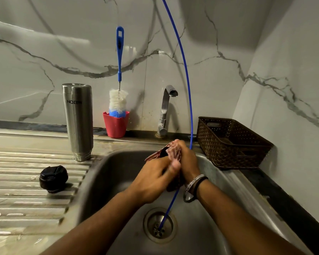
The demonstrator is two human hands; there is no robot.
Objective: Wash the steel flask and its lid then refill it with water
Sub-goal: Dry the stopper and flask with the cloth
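1. Lower left of the frame: a black lid [53, 179] rests on the ribbed steel drainboard [17, 199].
2. Just above it, the steel flask [78, 121] stands mouth down beside a red cup [115, 126] holding a blue-handled bottle brush [119, 70].
3. Centre: over the sink [109, 173], below the tap [165, 109], the left hand [153, 179] and right hand [184, 161] both grip a reddish cloth [156, 154].
4. A blue tube [187, 80] runs down to the drain [159, 225].
5. Right: a brown basket [230, 142] sits on the desk.
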